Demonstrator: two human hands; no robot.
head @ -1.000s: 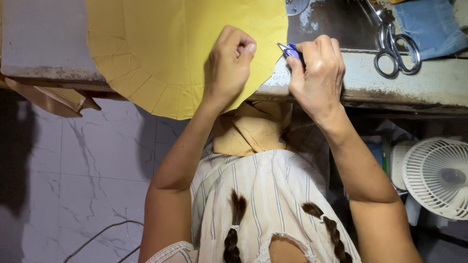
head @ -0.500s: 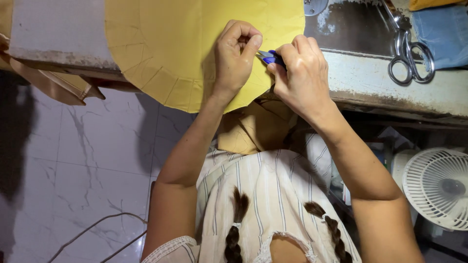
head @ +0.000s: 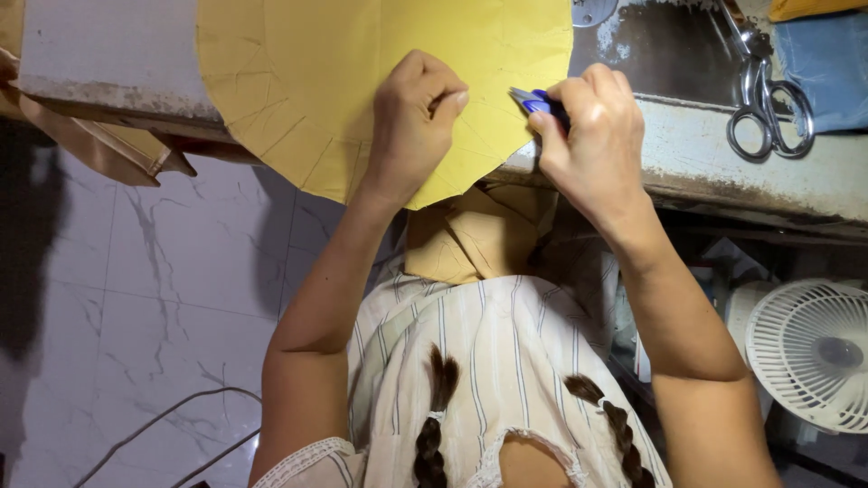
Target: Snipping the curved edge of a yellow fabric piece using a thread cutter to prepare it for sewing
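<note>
Yellow fabric sheet [head: 362,72] lying on the worktable [head: 108,54], its curved edge overhanging. Since a second ago the left hand [head: 411,122] has shifted little and presses the sheet, fingers curled shut; the right hand [head: 592,136], clamped on small blue snips [head: 533,101], has edged leftward onto the sheet's edge (trimming apparently underway). Large scissors [head: 764,99] lie idle at right.

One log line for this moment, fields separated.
left hand: pressing yellow sheet | right hand: holding small blue tool | scissors: on table
</note>
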